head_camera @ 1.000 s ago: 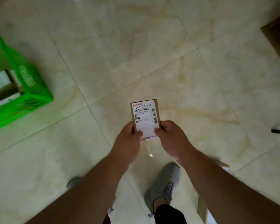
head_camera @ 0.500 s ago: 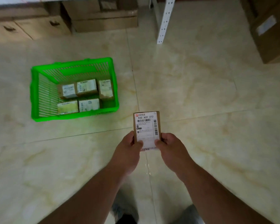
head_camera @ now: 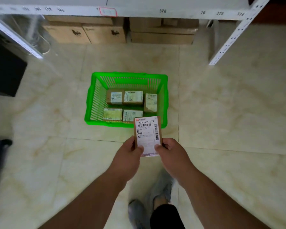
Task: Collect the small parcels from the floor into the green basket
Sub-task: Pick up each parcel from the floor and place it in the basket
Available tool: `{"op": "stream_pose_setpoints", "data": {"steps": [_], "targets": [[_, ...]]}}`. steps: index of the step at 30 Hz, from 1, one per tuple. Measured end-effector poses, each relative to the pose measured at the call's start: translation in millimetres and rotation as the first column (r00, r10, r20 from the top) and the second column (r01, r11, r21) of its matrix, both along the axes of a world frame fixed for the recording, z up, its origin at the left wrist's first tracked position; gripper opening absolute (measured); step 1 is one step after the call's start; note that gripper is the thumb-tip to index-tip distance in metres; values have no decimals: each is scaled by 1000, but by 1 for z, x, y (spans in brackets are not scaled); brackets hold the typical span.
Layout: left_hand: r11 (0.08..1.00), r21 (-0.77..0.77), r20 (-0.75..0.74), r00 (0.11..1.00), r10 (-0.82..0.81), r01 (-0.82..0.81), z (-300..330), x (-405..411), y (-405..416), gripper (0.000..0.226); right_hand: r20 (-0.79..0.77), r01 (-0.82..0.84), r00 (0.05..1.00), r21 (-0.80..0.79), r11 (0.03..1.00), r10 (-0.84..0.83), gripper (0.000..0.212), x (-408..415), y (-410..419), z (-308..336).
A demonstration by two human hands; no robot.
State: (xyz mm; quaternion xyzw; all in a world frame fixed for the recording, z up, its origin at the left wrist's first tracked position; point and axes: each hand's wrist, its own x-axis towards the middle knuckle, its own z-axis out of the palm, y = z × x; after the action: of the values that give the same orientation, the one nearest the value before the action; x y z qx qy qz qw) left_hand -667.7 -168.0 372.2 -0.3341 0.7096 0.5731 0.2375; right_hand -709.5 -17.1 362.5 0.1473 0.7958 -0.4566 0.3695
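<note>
I hold a small brown parcel (head_camera: 147, 132) with a white shipping label between both hands, at chest height. My left hand (head_camera: 128, 158) grips its lower left edge and my right hand (head_camera: 171, 157) its lower right edge. The green basket (head_camera: 96, 100) stands on the tiled floor straight ahead, just beyond the parcel, whose top edge overlaps the basket's near rim. Several small labelled parcels (head_camera: 133, 97) lie flat inside the basket in two rows.
A white metal shelf (head_camera: 162, 11) with numbered labels runs across the top, its upright (head_camera: 228, 45) at the right. Cardboard boxes (head_camera: 104, 33) sit under it. A dark object (head_camera: 5, 71) stands at the left. My shoe (head_camera: 160, 187) shows below.
The view swung toward the basket, which went from the left edge to straight ahead and much nearer. Both hands keep the same hold on the parcel.
</note>
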Motion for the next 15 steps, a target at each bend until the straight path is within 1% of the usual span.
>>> {"op": "stream_pose_setpoints", "data": {"steps": [2,6,11,15], "targets": [[999,10,9,999,34,-35,0,-15,-9,39,22,9,1000,-14,1000,-8,37,-15,-10,-3],[999,-2,61,997,54,-54,-4,-45,-27,43,65,-34,997,-43,999,36,44,-52,-27,-7],[997,-6,104,992,76,-76,-16,-80,-47,48,110,-63,992,-42,997,68,39,-91,-50,-20],[996,-24,98,992,85,-83,-34,-103,-74,42,106,-76,991,-40,996,79,37,-110,-79,-40]]}}
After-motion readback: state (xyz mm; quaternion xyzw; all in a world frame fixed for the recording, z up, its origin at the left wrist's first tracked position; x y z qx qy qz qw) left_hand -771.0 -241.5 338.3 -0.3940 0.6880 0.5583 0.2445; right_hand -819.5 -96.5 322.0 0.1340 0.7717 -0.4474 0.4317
